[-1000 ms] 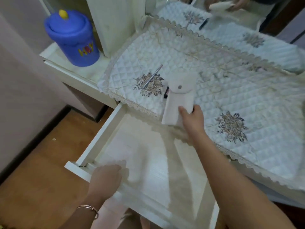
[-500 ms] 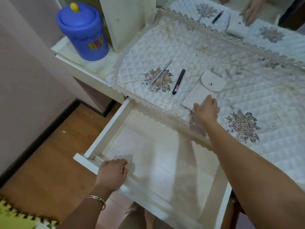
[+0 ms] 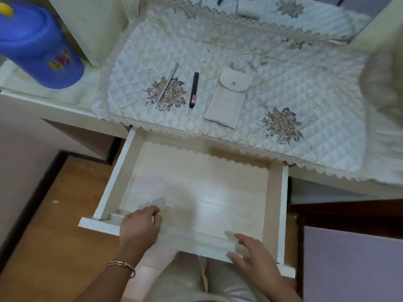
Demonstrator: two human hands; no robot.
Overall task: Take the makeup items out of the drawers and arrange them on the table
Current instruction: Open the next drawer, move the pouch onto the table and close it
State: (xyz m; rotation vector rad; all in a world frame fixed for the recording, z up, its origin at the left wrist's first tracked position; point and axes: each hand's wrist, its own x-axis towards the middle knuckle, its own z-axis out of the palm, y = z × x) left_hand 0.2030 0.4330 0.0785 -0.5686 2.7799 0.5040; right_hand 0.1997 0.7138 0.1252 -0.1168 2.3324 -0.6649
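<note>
Two bare forearms are seen, with no sleeve shown on either. A thin metal bangle of rose-gold tone is worn on the wrist behind the left hand; a small knot-like joint is seen on it. No ring or band is seen on the right hand. Light grey trousers are worn, seen at the lower edge.

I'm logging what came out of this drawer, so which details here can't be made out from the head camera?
- Pouch: flap snapped shut, contents hidden.
- Black tube and silver pencil: any labels too small to read.
- Blue container: cut off by the left edge; lettering blurred.
- Right hand: motion-blurred; contact with the drawer front unclear.
- Mirror reflection at top: cropped by the frame.
</note>
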